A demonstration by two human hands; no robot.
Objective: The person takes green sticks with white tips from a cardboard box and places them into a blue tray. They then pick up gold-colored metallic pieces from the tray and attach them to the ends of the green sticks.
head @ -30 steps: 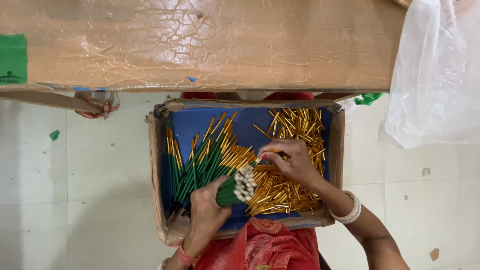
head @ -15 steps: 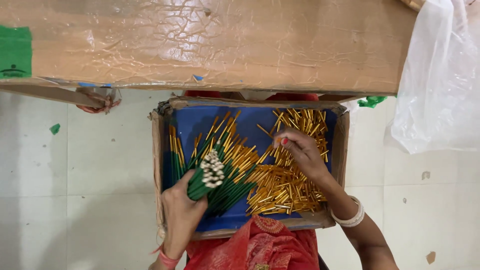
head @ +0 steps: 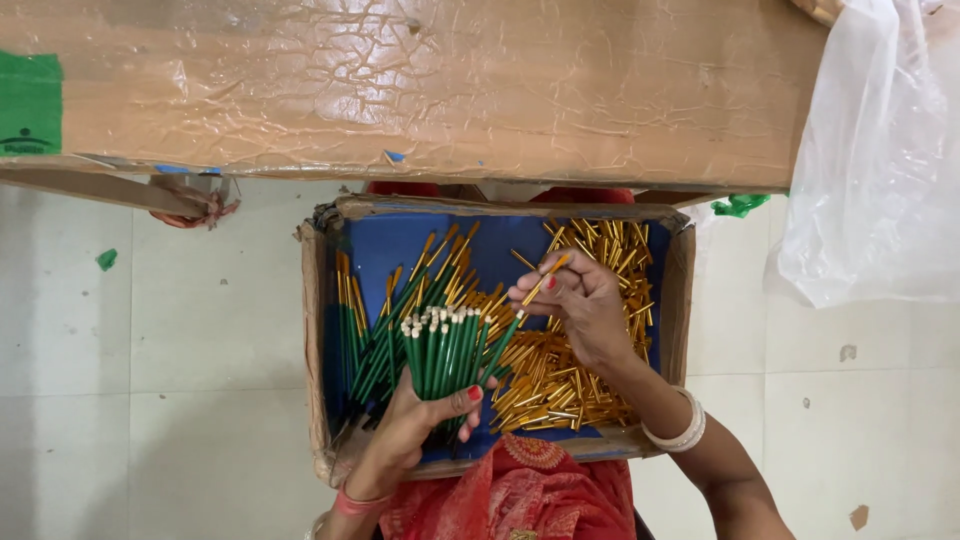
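Floor: pale tiles, a green scrap lying at the far left.
Box: open cardboard box with blue lining, loose green pencils at its left side.
Left hand: fingers wrapped tight round a fanned bundle of green pencils, white tips up, over the box's middle.
Right hand: fingertips pinching one gold pencil, above the gold pencil heap.
Overhead: worn cardboard slab hides the box's far edge.
Right: clear plastic bag.
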